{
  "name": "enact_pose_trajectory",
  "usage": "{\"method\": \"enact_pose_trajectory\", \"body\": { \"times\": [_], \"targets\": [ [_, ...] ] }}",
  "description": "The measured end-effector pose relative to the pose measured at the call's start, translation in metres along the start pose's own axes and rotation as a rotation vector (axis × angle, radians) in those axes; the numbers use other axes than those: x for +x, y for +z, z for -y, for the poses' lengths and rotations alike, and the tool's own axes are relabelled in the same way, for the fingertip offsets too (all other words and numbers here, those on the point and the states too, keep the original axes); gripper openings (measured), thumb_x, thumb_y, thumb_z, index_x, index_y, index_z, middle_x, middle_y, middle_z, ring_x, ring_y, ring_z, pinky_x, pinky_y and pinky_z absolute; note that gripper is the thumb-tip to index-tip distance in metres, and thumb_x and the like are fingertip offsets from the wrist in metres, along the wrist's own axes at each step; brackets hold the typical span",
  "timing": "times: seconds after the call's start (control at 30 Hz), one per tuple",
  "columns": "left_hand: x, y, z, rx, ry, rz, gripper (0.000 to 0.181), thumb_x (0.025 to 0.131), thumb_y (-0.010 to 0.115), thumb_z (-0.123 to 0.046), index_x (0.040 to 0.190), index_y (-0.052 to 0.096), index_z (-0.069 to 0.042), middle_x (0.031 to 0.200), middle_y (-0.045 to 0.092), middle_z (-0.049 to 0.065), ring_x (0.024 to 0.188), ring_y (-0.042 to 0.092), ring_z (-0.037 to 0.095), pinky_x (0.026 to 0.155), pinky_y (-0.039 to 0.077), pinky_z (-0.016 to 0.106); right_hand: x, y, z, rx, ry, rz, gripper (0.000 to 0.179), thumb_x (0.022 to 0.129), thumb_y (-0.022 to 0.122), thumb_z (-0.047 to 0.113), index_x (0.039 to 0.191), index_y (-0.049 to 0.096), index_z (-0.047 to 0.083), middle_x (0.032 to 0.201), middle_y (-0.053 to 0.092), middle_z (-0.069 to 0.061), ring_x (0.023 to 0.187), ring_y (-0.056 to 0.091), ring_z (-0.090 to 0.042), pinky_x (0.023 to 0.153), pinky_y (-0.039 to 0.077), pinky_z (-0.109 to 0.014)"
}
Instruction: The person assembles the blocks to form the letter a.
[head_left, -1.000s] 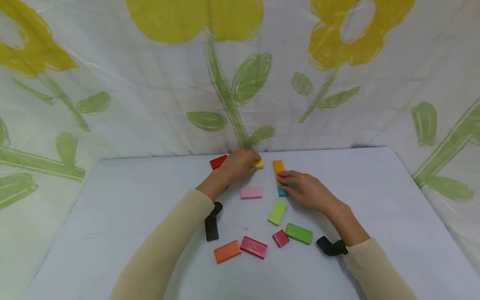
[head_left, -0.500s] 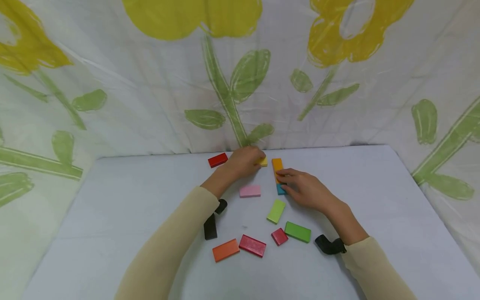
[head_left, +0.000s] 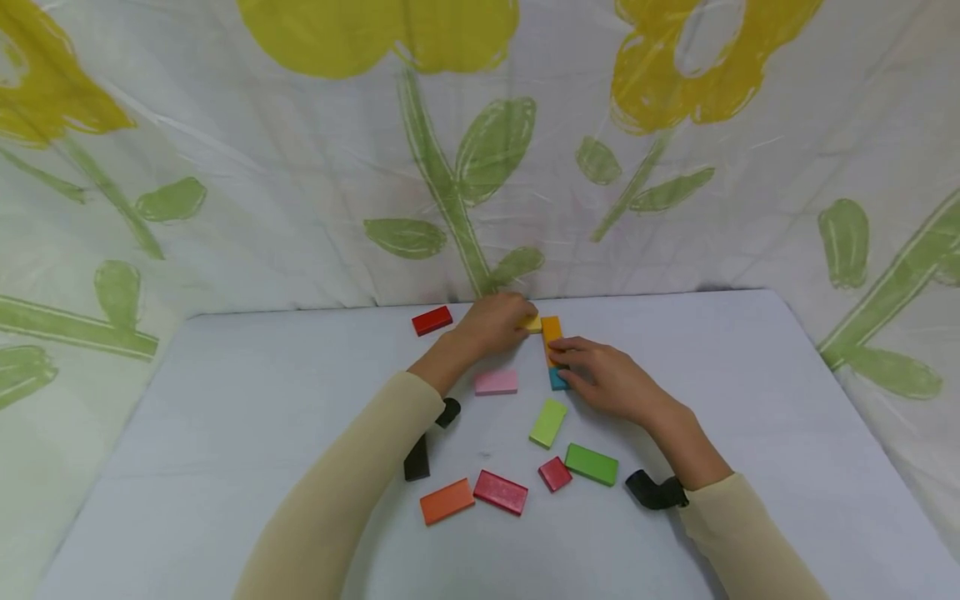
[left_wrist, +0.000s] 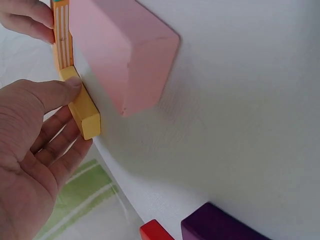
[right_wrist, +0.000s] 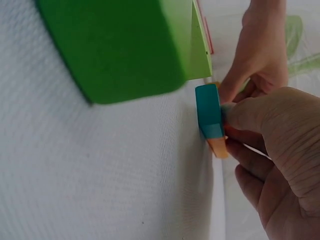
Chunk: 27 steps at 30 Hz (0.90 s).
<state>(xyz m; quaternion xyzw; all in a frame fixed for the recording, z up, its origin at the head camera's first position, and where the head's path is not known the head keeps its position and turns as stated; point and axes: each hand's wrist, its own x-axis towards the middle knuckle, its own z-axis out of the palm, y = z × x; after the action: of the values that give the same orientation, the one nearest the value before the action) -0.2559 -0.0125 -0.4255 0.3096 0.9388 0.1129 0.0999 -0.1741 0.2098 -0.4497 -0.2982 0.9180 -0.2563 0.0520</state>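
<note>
My left hand [head_left: 493, 323] pinches a yellow block [left_wrist: 86, 114] between thumb and fingers near the table's back edge. In the left wrist view, its far end sits right at the end of an orange block [left_wrist: 62, 35] with striped sides. My right hand [head_left: 611, 379] rests on the row to the right, fingers over the orange block and thumb against a teal block [right_wrist: 208, 112]. The teal block stands in line with the orange one, at its near end. Part of the orange block is covered by the right fingers.
A pink block [head_left: 496, 382] lies between the hands. Nearer me are lime [head_left: 548, 423], green [head_left: 592, 464], small red [head_left: 555, 474], crimson [head_left: 501, 492], orange-red [head_left: 447, 502] and dark [head_left: 417, 460] blocks. A red block [head_left: 432, 321] lies back left; a purple block [left_wrist: 220, 225] shows below.
My left hand has moved to the right with the yellow block, closing the gap to the orange block. The right hand has stayed on the orange and teal blocks.
</note>
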Motion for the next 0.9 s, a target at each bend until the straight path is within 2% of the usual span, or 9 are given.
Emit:
{"method": "enact_pose_trajectory", "body": {
  "times": [0.23,0.7,0.77,0.9],
  "targets": [
    [0.0017,0.0019,-0.0024,-0.005,-0.01,0.001,0.027,0.103,0.069,-0.016,0.129,0.075,-0.01,0.116,0.074,0.005,0.099,0.061,0.022,0.087,0.053,0.033,-0.0019,-0.0009,-0.0011,-0.002,0.007,-0.001,0.038,0.102,0.069,0.011,0.139,0.069,0.002,0.149,0.065,-0.012,0.141,0.06,-0.035,0.114,0.052,-0.054],
    [0.0014,0.0055,-0.0035,-0.005,-0.019,-0.008,0.024,0.103,0.069,-0.018,0.124,0.076,-0.009,0.112,0.074,0.005,0.097,0.062,0.023,0.087,0.054,0.035,-0.0024,0.0,-0.0026,0.015,-0.014,-0.01,0.037,0.102,0.07,0.011,0.137,0.069,0.001,0.148,0.066,-0.013,0.14,0.061,-0.034,0.114,0.052,-0.054],
    [0.0003,0.0062,-0.0032,-0.002,-0.025,-0.013,0.026,0.103,0.069,-0.02,0.126,0.075,-0.009,0.115,0.074,0.005,0.101,0.064,0.023,0.091,0.056,0.035,-0.0015,0.0005,-0.0029,0.017,-0.019,-0.012,0.037,0.102,0.07,0.012,0.137,0.07,0.001,0.148,0.066,-0.013,0.14,0.061,-0.034,0.114,0.052,-0.054],
    [-0.0047,0.006,-0.0041,0.01,-0.03,-0.034,0.041,0.104,0.069,-0.028,0.14,0.067,-0.009,0.133,0.071,0.008,0.119,0.066,0.025,0.107,0.057,0.039,-0.0004,0.0012,-0.0034,0.02,-0.017,-0.017,0.037,0.102,0.07,0.012,0.137,0.07,0.002,0.148,0.066,-0.012,0.14,0.061,-0.034,0.114,0.053,-0.054]
  ]
}}
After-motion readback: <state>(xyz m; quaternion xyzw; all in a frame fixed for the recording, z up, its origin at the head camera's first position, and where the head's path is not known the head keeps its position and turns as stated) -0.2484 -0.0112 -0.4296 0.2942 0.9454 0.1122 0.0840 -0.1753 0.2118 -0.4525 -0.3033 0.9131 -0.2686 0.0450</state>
